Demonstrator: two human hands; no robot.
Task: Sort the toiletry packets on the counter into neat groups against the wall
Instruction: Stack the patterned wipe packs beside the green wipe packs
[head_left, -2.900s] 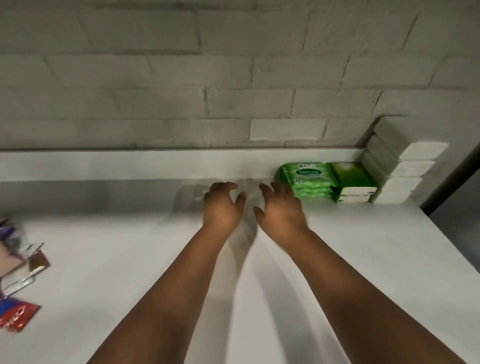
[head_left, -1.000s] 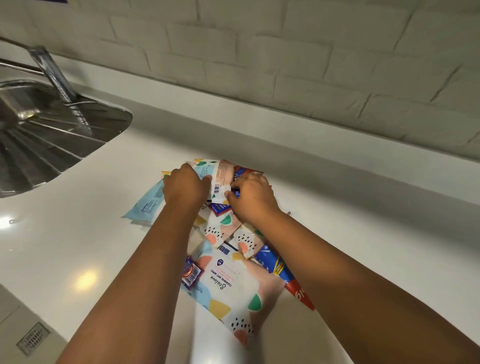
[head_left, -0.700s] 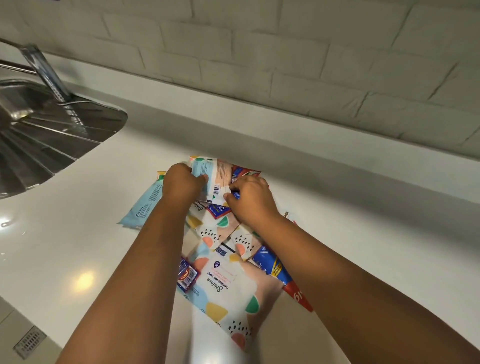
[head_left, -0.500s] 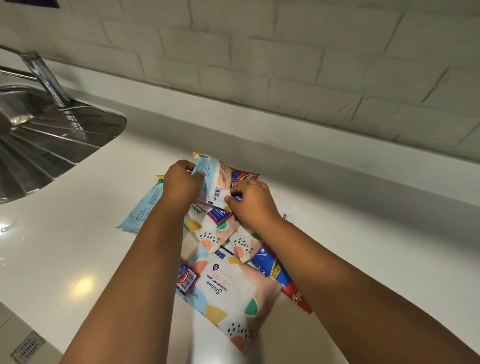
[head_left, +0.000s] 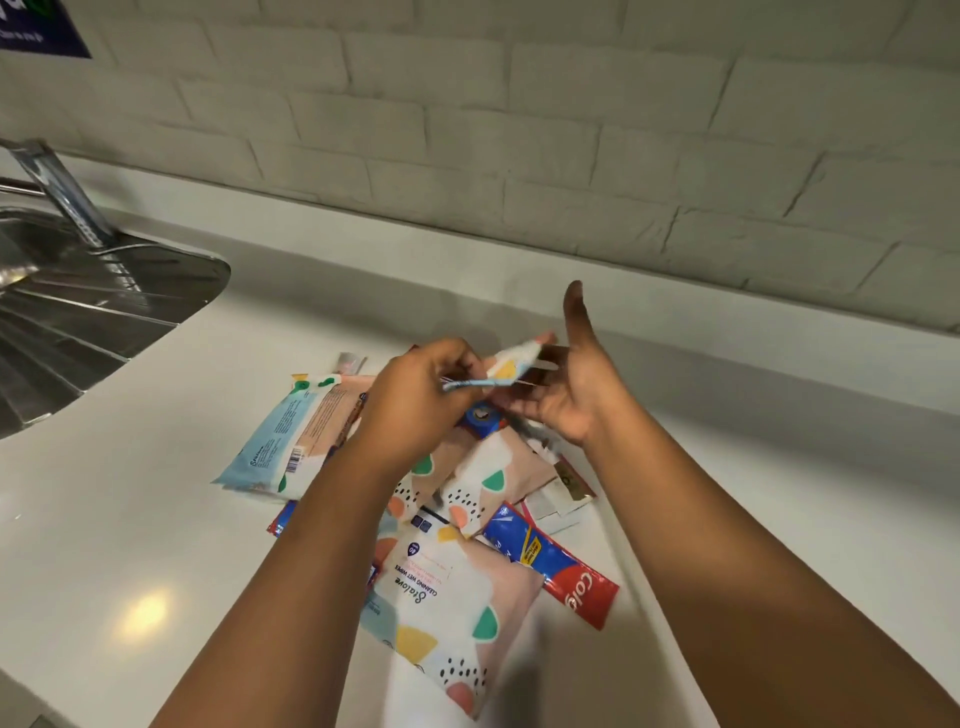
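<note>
Wipes packet (head_left: 511, 364) now lifted off pile (head_left: 457, 519) | left hand (head_left: 415, 400) pinches it, right hand (head_left: 566, 395) spread beneath | risk: loose pinch, packet drops back

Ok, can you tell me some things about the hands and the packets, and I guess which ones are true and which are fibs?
1. The left hand grips a patterned wipes packet lifted above the pile. True.
2. The right hand is a tight fist. False: its fingers are spread open, thumb up, beside the lifted packet.
3. A red and blue toothpaste sachet lies on the counter. True.
4. The pile sits inside the sink. False: it lies on the white counter, right of the sink.
5. The pile is pushed tight against the wall. False: bare counter shows between them.
</note>
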